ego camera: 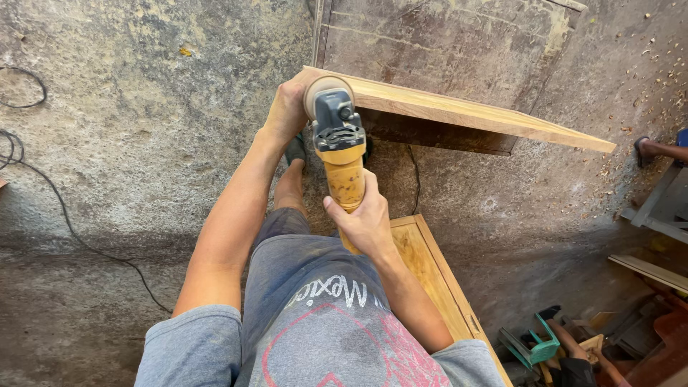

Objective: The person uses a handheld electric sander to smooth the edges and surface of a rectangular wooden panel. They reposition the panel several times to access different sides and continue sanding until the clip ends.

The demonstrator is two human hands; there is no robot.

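Observation:
My right hand (365,222) grips the yellow handle of an angle grinder (338,147) with a grey head. Its round sanding disc (324,89) presses against the left end of a long wooden board (473,113), which stands on edge and runs off to the right. My left hand (285,107) holds the board's left end, right beside the disc. My leg and a dark shoe (295,150) show below the board.
A framed wooden panel (437,276) lies under my right arm. A dark sheet (444,43) rests on the concrete floor behind the board. Black cables (64,215) cross the floor at left. Tools, a teal clamp (534,347) and wood pieces crowd the lower right.

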